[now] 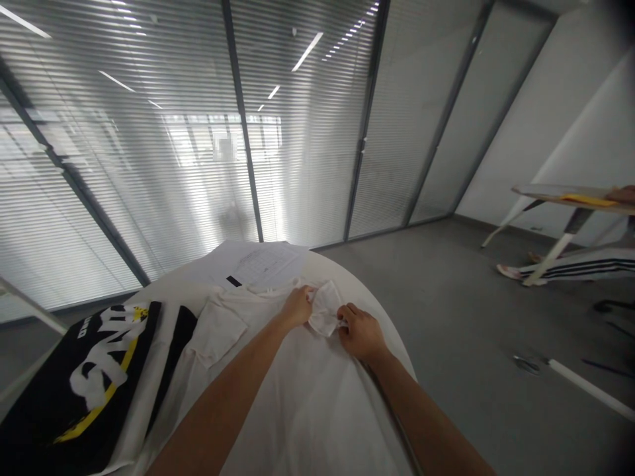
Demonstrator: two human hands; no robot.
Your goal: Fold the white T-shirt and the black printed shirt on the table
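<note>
A white T-shirt (297, 390) lies spread over a round white table (347, 264), its left sleeve flat against the tabletop. Both of my hands grip its right sleeve (325, 307), which is bunched and lifted a little. My left hand (297, 305) pinches the sleeve near the shoulder, fingers closed on the cloth. At the sleeve's outer edge, my right hand (361, 332) has its fingers curled round the fabric. The fingertips of both hands are partly hidden by the cloth.
Papers with printed drawings (265, 261) lie at the table's far side. Black cloth with white and yellow print (99, 370) hangs over the left edge. Glass partitions with blinds (297, 165) stand behind. At right, a person's leg (585, 266) shows under another table (570, 193).
</note>
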